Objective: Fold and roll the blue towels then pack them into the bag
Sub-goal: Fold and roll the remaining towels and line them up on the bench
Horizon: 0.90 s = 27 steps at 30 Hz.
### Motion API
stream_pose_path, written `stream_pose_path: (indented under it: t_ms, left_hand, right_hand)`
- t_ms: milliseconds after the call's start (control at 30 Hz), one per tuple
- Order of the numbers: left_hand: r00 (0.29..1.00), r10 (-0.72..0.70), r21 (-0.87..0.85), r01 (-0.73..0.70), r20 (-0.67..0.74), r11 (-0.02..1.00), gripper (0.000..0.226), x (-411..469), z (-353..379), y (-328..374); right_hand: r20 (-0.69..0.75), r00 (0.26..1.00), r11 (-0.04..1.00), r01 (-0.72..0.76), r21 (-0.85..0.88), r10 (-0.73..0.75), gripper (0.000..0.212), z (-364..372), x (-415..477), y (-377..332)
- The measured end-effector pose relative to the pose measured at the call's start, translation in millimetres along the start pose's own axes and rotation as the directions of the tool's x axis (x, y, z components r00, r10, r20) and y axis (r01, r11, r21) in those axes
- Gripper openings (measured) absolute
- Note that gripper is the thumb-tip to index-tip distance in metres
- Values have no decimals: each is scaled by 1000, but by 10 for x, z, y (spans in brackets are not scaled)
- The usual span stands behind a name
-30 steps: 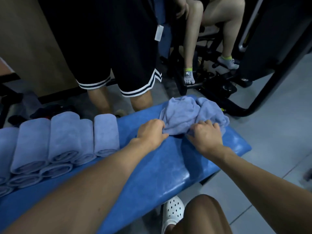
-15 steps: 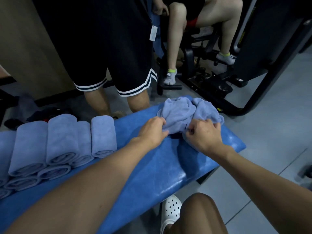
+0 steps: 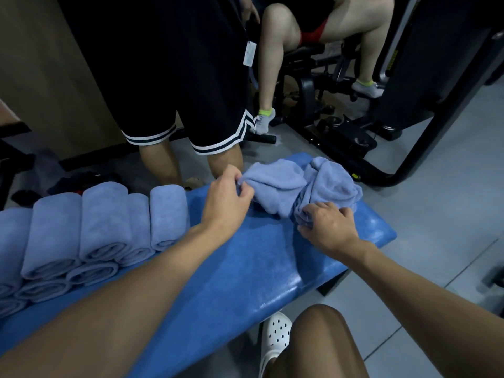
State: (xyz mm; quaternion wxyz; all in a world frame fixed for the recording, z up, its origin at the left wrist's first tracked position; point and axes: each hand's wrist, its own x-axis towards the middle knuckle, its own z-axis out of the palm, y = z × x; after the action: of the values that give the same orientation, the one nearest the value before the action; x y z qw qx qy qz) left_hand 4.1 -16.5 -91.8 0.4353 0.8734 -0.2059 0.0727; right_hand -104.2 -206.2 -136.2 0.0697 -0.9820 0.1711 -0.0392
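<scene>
White perforated clog (image 3: 276, 335) and my bare knee (image 3: 321, 345) sit nearest, below my right forearm. The blue padded bench (image 3: 245, 274) runs under both my arms. My left hand (image 3: 226, 199) pinches the left edge of a crumpled blue towel (image 3: 275, 184) between thumb and curled fingers. My right hand (image 3: 331, 227) grips the towel's near right corner, fingers curled over the bunched cloth. The towel lies heaped between and just beyond my hands. Left of my left hand, rolled towels (image 3: 103, 222) lie stacked side by side on the bench. Beyond my hands stands a person in black striped shorts (image 3: 174, 85). Further right, another person's legs (image 3: 272, 64) rest on a black gym machine (image 3: 341, 132).
</scene>
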Motion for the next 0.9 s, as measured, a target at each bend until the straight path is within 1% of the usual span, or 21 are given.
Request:
stream_pose_path:
  t_ms: [33, 100, 200, 233, 300, 333, 400, 467, 533, 600, 633, 700, 800, 833, 900]
  left_hand:
    - [999, -18, -23, 17, -34, 1000, 7, -6, -117, 39]
    - [998, 8, -46, -11, -69, 999, 5, -48, -341, 80]
    - [997, 68, -59, -70, -39, 996, 5, -194, -648, 92]
    - [996, 82, -52, -83, -17, 995, 6, -266, -739, 83]
    - [993, 117, -36, -116, 26, 993, 6, -425, -925, 64]
    - [990, 135, -26, -134, 42, 991, 5, -504, -1019, 43]
    - [985, 157, -5, -157, 69, 988, 5, -665, -1216, -34]
    - [983, 159, 3, -160, 96, 987, 10, -834, -1423, -125]
    - [983, 153, 36, -157, 100, 987, 12, -998, -1615, -204]
    - [985, 153, 70, -159, 80, 985, 13, -1149, -1782, -267]
    - [985, 156, 80, -161, 71, 984, 13, -1221, -1864, -298]
    - [986, 150, 110, -157, 69, 981, 13, -1343, -2019, -369]
    - [995, 80, 155, -88, 60, 984, 16, -1474, -2249, -521]
    - [997, 60, 163, -67, 46, 984, 16, -1503, -2319, -570]
    - [999, 29, 178, -34, 28, 984, 16, -1547, -2426, -669]
  right_hand:
    - [8, 1000, 1000, -7, 11, 7, 15, -21, -14, -21]
    - [-13, 1000, 998, -13, 54, 14, 14, -57, -73, -90]
    - [-89, 996, 984, 22, 177, -7, 12, -146, -209, -289]
    - [-90, 996, 974, 35, 223, -15, 17, -181, -267, -383]
    - [-38, 999, 944, 39, 329, -28, 32, -242, -375, -588]
    - [13, 999, 920, 24, 392, -32, 37, -262, -427, -696]
    - [116, 990, 861, 9, 508, -79, 40, -287, -551, -909]
    - [181, 971, 807, 19, 591, -155, 40, -270, -683, -1105]
    - [206, 952, 769, 46, 638, -227, 35, -225, -800, -1303]
    - [179, 948, 734, 76, 675, -263, 16, -157, -921, -1510]
    - [154, 952, 736, 94, 670, -263, 11, -122, -973, -1613]
    - [99, 963, 759, 132, 638, -250, 19, -96, -1050, -1802]
    - [53, 977, 767, 126, 629, -204, 18, -138, -1053, -1991]
    - [54, 977, 754, 123, 646, -205, 18, -158, -1030, -2040]
    - [110, 962, 682, 95, 725, -250, 18, -192, -1035, -2167]
